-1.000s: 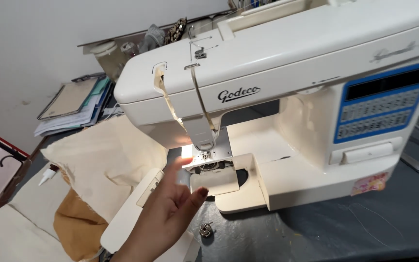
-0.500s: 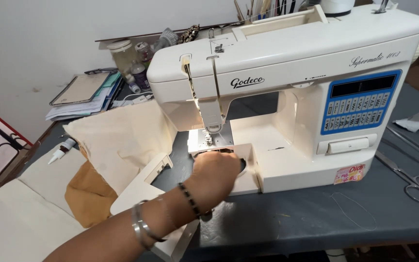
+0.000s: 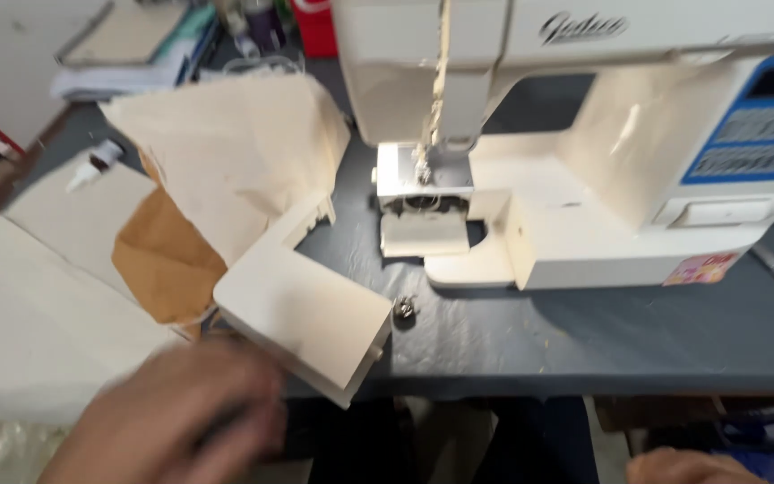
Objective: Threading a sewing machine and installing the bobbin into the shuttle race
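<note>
My left hand (image 3: 172,417), too blurred to tell its grip, hangs below the tray (image 3: 302,300); I'd steady it first.

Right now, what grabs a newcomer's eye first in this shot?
The big cream-white plastic sewing machine fills the upper right, its blue button panel at the right edge. Its cream L-shaped detached extension table lies loose on the dark grey tabletop left of centre, a small metal bobbin case beside it. A blurred left hand sits bottom left over cream fabric.
</note>
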